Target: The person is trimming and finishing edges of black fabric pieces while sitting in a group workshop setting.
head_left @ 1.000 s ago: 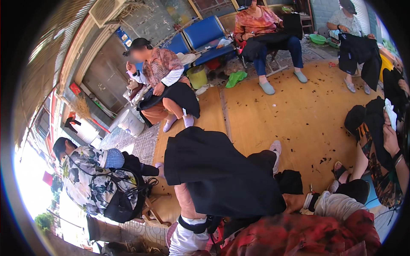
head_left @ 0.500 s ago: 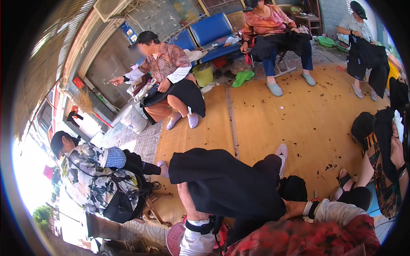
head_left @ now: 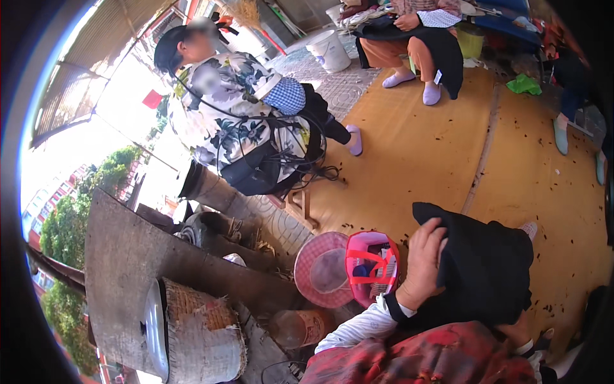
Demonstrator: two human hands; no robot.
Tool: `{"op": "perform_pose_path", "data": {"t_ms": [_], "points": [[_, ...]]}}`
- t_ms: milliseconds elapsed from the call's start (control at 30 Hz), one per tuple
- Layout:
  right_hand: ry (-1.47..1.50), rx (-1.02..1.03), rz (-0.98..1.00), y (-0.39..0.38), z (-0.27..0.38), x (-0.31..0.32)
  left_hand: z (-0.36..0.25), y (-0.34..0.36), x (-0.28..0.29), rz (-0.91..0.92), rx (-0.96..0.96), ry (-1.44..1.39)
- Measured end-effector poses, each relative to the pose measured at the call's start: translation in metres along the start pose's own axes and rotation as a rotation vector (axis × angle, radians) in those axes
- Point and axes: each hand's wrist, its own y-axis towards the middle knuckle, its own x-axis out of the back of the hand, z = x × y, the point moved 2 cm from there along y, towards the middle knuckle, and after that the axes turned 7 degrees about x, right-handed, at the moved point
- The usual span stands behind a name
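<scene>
A black cloth garment (head_left: 489, 269) lies over my lap, one flap of it raised on the left side. My left hand (head_left: 422, 262) has its fingers bent around the edge of that flap. Low on the right, my right hand (head_left: 513, 328) is at the garment's lower edge. The cloth covers its fingers, so their grip does not show. Just left of my left forearm stands a pink bag (head_left: 354, 265) with red handles and small items inside. A round pink checked thing (head_left: 306, 259), perhaps a hat, rests against it.
To the left sits a person in a floral top (head_left: 236, 96) on a wooden stool (head_left: 300, 208). Farther off, another crouches in brown trousers (head_left: 419, 54). A large plastic bottle (head_left: 297, 328), a woven-sided drum (head_left: 204, 333) and boards (head_left: 128, 275) fill the lower left. Dark scraps dot the tan mat (head_left: 396, 166).
My view has swung left and down, bringing the pink bag and the drum into sight. The garment, earlier spread between both hands, now has its left flap folded up in my left hand.
</scene>
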Motion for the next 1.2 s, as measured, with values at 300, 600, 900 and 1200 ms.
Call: {"op": "perform_pose_path", "data": {"t_ms": [300, 600, 900, 1200], "points": [[-0.241, 0.002, -0.005, 0.014, -0.019, 0.009, -0.008, -0.044, -0.073, 0.58, -0.039, -0.263], [-0.354, 0.105, 0.203, 0.023, -0.016, 0.025, -0.007, -0.038, -0.078, 0.573, -0.031, -0.423], [-0.419, 0.054, 0.076, -0.004, -0.001, 0.025, -0.002, -0.039, -0.08, 0.591, 0.069, -0.403], [0.366, 0.723, -0.608, -0.061, 0.101, 0.076, -0.008, 0.053, -0.034, 0.505, 0.481, -0.345]]}}
